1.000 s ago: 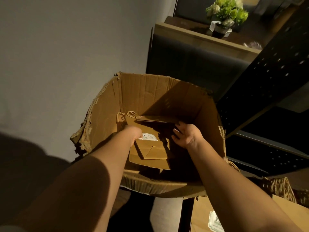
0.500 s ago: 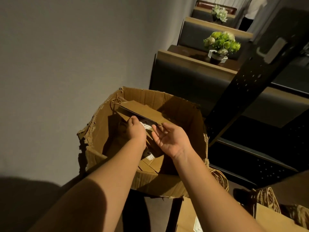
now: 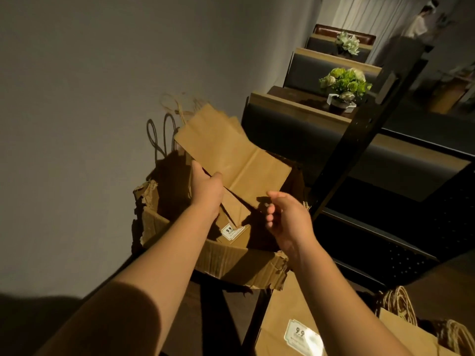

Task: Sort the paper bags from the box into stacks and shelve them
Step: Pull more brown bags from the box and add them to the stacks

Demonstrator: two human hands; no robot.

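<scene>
Left hand (image 3: 205,186) pinches a flat paper bag (image 3: 231,152) by its near edge, holding it up above the torn cardboard box (image 3: 231,265); right hand (image 3: 285,217) hovers just beside it, fingers loosely curled, holding nothing. That bag looks light and floppy, likely to crease, so a grip along the folded bottom should steady it. More bags lie inside the box, another stack (image 3: 295,327) just in front of it. A black shelf frame (image 3: 365,140) stands right of the box, wall behind it.

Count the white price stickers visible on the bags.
2: one sticker on the bag inside the cardboard box, one sticker on the bag lying at bottom right. Others may be hidden.
</scene>
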